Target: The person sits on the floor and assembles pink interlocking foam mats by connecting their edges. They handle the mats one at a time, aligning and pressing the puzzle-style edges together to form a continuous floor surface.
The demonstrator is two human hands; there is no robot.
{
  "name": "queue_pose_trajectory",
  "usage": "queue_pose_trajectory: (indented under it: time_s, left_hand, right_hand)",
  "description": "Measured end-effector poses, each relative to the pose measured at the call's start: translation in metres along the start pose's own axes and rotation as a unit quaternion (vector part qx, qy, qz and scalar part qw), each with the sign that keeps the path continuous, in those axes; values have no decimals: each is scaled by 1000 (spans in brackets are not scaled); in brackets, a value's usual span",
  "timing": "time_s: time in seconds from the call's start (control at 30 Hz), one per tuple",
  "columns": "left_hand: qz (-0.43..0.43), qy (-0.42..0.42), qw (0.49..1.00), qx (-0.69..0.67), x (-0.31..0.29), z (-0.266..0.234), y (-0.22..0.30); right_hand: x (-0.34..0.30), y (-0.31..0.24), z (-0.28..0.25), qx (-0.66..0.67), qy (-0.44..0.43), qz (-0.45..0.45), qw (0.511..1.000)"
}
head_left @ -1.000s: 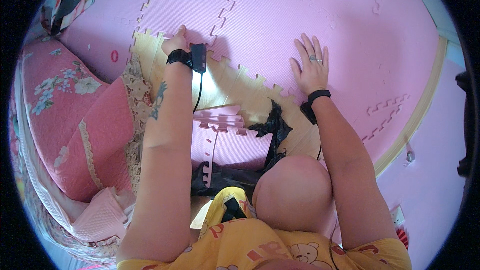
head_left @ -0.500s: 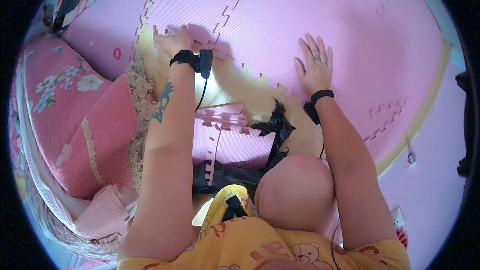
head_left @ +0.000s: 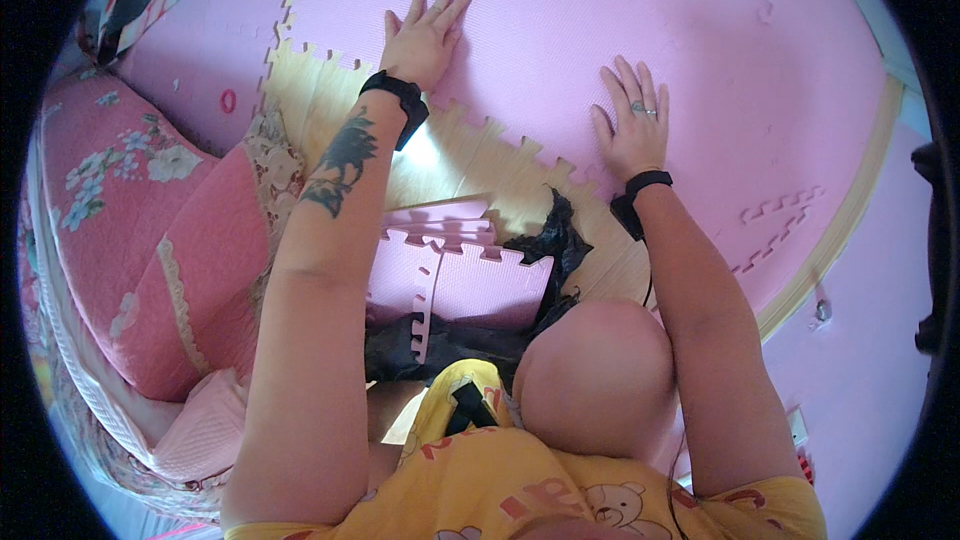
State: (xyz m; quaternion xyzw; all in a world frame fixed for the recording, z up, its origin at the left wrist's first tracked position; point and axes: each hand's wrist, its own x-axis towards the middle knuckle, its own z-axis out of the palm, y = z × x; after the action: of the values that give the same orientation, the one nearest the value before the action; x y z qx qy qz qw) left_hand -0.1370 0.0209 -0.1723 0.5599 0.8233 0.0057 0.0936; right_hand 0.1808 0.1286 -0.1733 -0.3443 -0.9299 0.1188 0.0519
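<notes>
Interlocking pink foam floor mats (head_left: 600,0) cover the far floor, their toothed near edge bordering bare wood flooring (head_left: 455,165). My left hand (head_left: 422,45) lies flat on the mats by a seam, its fingers spread and nothing in it. To the right, my right hand (head_left: 636,125) rests palm down near the toothed edge, fingers apart, a ring on one of them. Both wrists wear black straps with small devices. A stack of loose pink foam tiles (head_left: 480,285) sits close to my body, on and beside crumpled black plastic (head_left: 470,345). My left forearm hides part of the stack's left side.
On the left, a bed with a pink floral cover (head_left: 120,270) and lace trim borders the floor. A small red ring (head_left: 228,101) lies on the mat near it. Wooden baseboard (head_left: 845,215) curves along the right wall. My bent knee (head_left: 600,365) is beside the tile stack.
My left hand has moved away and to the right, from the mat edge at the bare floor onto the mat seam, and now lies flat. My right hand has hardly moved.
</notes>
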Motion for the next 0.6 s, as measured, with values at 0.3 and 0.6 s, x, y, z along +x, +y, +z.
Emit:
queue_pose_trajectory:
  time_s: [0.3, 0.6]
  left_hand:
    - [40, -15, 993, -114, 44, -16, -1]
    - [1, -63, 997, -37, 48, -5, 14]
  right_hand:
    - [1, -2, -1, 12, 0, 2, 1000]
    - [3, -3, -2, 12, -10, 3, 1000]
